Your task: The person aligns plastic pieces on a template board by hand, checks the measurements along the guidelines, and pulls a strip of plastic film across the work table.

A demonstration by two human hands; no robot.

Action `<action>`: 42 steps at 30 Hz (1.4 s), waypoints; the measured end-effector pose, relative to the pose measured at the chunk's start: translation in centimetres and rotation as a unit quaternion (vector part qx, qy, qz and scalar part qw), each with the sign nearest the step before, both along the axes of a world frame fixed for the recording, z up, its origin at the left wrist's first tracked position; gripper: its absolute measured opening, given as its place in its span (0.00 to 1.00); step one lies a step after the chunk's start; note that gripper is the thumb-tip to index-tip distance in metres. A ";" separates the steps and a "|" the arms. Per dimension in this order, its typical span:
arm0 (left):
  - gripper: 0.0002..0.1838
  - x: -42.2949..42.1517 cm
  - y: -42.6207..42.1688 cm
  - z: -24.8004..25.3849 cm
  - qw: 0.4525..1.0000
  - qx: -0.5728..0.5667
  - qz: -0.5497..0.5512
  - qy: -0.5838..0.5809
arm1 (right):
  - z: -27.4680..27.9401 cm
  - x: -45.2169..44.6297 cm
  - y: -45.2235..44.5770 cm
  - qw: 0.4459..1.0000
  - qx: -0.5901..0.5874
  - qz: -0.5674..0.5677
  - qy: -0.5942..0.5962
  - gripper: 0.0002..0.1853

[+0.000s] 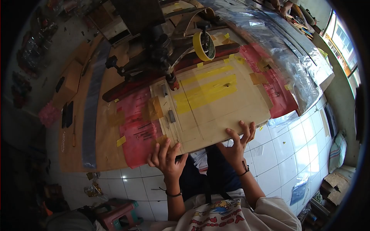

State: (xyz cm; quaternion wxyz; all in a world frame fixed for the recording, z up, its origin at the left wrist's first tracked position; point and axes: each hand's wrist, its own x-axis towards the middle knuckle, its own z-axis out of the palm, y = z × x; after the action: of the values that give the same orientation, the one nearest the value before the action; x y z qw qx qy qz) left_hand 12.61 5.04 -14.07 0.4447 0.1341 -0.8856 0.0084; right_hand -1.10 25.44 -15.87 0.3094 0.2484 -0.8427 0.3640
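A flat tan board [216, 123] with yellow tape strips [208, 90] lies over red sheeting [137, 123] on the worktable. My left hand [167, 158] is at the board's near left corner, its fingers spread on the edge. At the near right edge, my right hand [239, 144] rests with fingers apart, the thumb lower at the edge. Above the board's far left part stands a dark machine head [169, 75] with a red tip. Two small grey metal pieces [171, 116] sit along the board's left side.
A yellow tape roll [203, 46] hangs on the machine. Clear plastic sheeting [296, 73] covers the far right. Another person's hands [285, 7] show at the top right. Dark tools [67, 114] lie on the left. A stool [119, 213] stands at the lower left.
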 end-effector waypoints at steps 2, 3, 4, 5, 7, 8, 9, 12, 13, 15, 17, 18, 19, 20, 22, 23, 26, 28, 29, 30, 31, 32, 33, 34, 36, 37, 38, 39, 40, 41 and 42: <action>0.26 0.0 0.0 0.1 1.000 0.001 0.003 -0.001 | -0.1 0.0 0.1 1.000 0.000 -0.001 -0.002 0.39; 0.25 0.0 0.1 0.1 1.000 0.001 0.004 -0.001 | -0.1 0.0 0.1 1.000 0.000 0.000 -0.002 0.39; 0.25 0.0 0.2 0.1 1.000 0.002 0.005 -0.003 | -0.1 0.0 0.1 1.000 -0.001 0.000 -0.003 0.39; 0.25 0.0 0.2 0.1 1.000 0.004 0.007 -0.005 | -0.1 0.0 0.2 1.000 -0.001 0.002 -0.003 0.38; 0.25 0.0 0.3 0.1 1.000 0.009 0.008 -0.007 | 0.0 0.1 0.3 1.000 0.005 0.002 -0.007 0.39; 0.25 0.0 0.3 0.1 1.000 0.012 0.007 -0.008 | 0.1 0.1 0.3 1.000 0.007 0.002 -0.009 0.39; 0.25 0.1 0.3 0.1 1.000 0.016 0.006 -0.009 | 0.1 0.1 0.3 1.000 0.007 0.004 -0.011 0.39; 0.31 -0.1 0.5 0.0 0.999 0.034 0.004 0.005 | 0.0 0.1 0.3 1.000 0.006 0.005 -0.015 0.40; 0.31 -0.1 0.5 0.0 0.999 0.036 0.005 0.003 | 0.1 0.1 0.3 1.000 0.006 0.004 -0.018 0.40; 0.31 0.0 0.5 0.0 0.999 0.039 0.004 -0.001 | 0.1 0.2 0.3 1.000 0.010 0.004 -0.012 0.42; 0.29 -0.1 0.5 0.2 0.999 0.035 0.000 -0.004 | 0.1 0.1 0.4 1.000 0.019 0.006 0.004 0.44; 0.27 -0.1 0.5 0.2 0.999 0.033 -0.003 -0.005 | 0.1 0.1 0.4 1.000 0.018 0.005 -0.002 0.43; 0.28 -0.1 0.5 0.2 0.999 0.033 -0.004 -0.005 | 0.1 0.1 0.4 1.000 0.017 0.004 -0.007 0.42; 0.28 -0.2 0.5 0.2 0.999 0.033 -0.003 -0.005 | 0.1 0.0 0.3 1.000 0.015 0.004 -0.011 0.42; 0.28 -0.1 0.5 0.2 1.000 0.030 -0.002 -0.003 | 0.1 0.1 0.3 1.000 0.011 0.005 -0.008 0.42; 0.28 -0.1 0.4 0.1 1.000 0.029 -0.002 0.000 | 0.2 0.0 0.3 1.000 0.009 0.005 -0.006 0.42; 0.29 -0.2 0.5 0.3 1.000 0.030 -0.002 0.002 | 0.2 0.1 0.2 1.000 0.012 0.001 -0.010 0.42; 0.29 -0.2 0.6 0.3 0.999 0.032 -0.002 0.001 | 0.1 0.0 0.3 1.000 0.012 0.003 -0.006 0.42; 0.29 -0.2 0.6 0.3 0.999 0.032 -0.002 0.000 | 0.0 0.0 0.3 1.000 0.011 0.005 -0.004 0.42; 0.29 -0.2 0.5 0.3 1.000 0.031 -0.002 -0.001 | -0.1 -0.1 0.2 1.000 0.010 0.004 0.000 0.42; 0.29 -0.3 0.5 0.3 1.000 0.031 -0.002 0.000 | -0.3 -0.2 0.2 1.000 0.009 0.003 0.004 0.42; 0.29 -0.3 0.6 0.4 1.000 0.030 -0.001 0.001 | -0.4 -0.2 0.2 1.000 0.008 0.003 0.006 0.42; 0.29 -0.3 0.6 0.4 1.000 0.030 -0.001 0.001 | -0.3 -0.2 0.2 1.000 0.007 0.004 0.007 0.42; 0.29 -0.3 0.6 0.5 1.000 0.030 0.000 0.000 | -0.3 -0.2 0.2 1.000 0.007 0.005 0.006 0.42; 0.29 -0.3 0.6 0.4 0.999 0.033 0.002 -0.003 | -0.3 -0.2 0.3 1.000 0.009 0.004 0.006 0.42; 0.29 -0.3 0.6 0.4 0.999 0.032 0.003 -0.002 | -0.4 -0.2 0.3 1.000 0.010 0.004 0.008 0.42; 0.29 -0.3 0.6 0.3 1.000 0.030 0.004 -0.001 | -0.4 -0.3 0.3 1.000 0.011 0.003 0.009 0.42; 0.30 -0.3 0.6 0.3 1.000 0.028 0.004 0.001 | -0.4 -0.3 0.2 1.000 0.012 0.002 0.011 0.42; 0.30 -0.4 0.5 0.3 1.000 0.029 0.004 0.000 | -0.5 -0.3 0.2 1.000 0.012 0.002 0.014 0.42; 0.30 -0.4 0.6 0.3 1.000 0.031 0.005 -0.001 | -0.5 -0.3 0.2 1.000 0.012 0.001 0.016 0.42; 0.30 -0.3 0.6 0.3 0.999 0.034 0.005 -0.003 | -0.7 -0.1 0.4 1.000 0.014 0.000 0.015 0.42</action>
State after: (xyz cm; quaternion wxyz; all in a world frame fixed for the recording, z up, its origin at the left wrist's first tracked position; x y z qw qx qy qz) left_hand 12.31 5.68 -13.73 0.4370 0.1534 -0.8861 -0.0187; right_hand -1.24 25.82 -16.55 0.3185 0.2588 -0.8429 0.3480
